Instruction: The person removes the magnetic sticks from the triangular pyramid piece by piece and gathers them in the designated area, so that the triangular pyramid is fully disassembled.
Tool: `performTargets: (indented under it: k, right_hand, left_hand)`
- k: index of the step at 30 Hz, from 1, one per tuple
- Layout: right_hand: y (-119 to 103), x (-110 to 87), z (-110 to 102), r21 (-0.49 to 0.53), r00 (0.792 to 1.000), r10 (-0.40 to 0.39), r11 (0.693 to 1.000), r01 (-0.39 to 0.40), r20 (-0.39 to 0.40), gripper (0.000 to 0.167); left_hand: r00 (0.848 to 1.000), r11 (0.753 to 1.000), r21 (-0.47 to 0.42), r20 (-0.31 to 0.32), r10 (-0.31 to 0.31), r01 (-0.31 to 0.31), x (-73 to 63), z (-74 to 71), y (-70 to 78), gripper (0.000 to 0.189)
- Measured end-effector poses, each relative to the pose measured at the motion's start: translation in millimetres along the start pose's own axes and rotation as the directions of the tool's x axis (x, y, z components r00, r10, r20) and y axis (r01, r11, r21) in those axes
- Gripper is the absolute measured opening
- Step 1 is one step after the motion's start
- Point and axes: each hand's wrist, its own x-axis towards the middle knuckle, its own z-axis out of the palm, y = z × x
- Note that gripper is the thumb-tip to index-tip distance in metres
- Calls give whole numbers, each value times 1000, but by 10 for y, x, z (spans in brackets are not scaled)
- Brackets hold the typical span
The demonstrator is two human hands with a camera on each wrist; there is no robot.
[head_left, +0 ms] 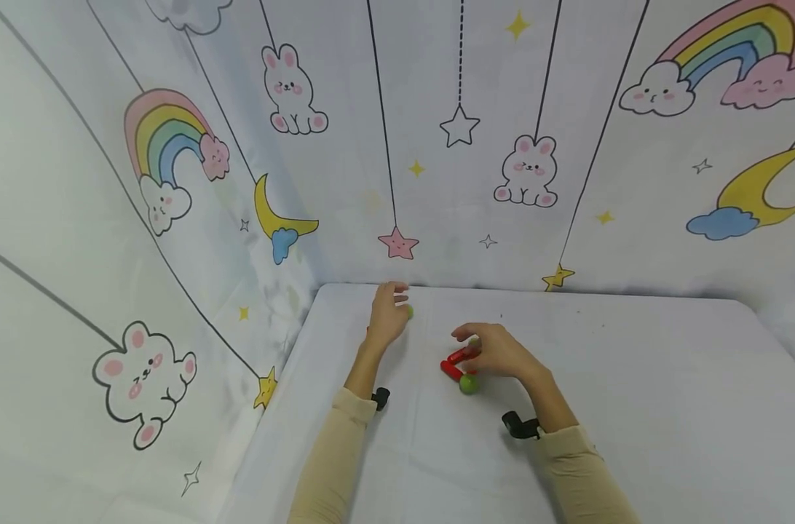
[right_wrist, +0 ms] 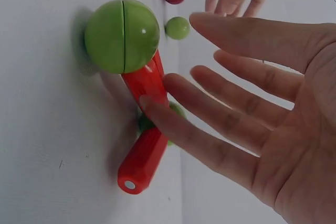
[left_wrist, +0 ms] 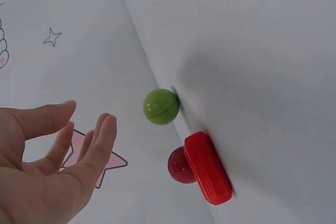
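My left hand point(head_left: 389, 316) hovers at the far side of the table, fingers loosely bent and holding nothing. In the left wrist view a green ball point(left_wrist: 161, 107) lies apart from its fingertips. Beside that ball, a red stick point(left_wrist: 208, 169) lies against a dark red ball point(left_wrist: 181, 165). My right hand point(right_wrist: 278, 114) is spread over a group of pieces, its fingers extended and gripping nothing. A large-looking green ball point(right_wrist: 123, 36) adjoins one red stick point(right_wrist: 144, 82). A second red stick point(right_wrist: 143, 163) has a round silvery end, and another green ball point(right_wrist: 176, 113) is partly hidden behind the fingers.
A white cloth covers the table point(head_left: 633, 407). Behind it and to the left hang white curtains point(head_left: 437, 204) printed with rabbits, stars and rainbows. Black camera mounts point(head_left: 519, 426) sit at both wrists, near the beige sleeves point(head_left: 335, 455).
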Motion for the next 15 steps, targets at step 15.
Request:
performTargets:
  k: [15]
  right_hand:
    - [20, 42, 106, -90, 992, 22, 996, -11, 124, 65]
  left_hand:
    - [955, 989, -6, 260, -141, 148, -404, 82, -42, 48]
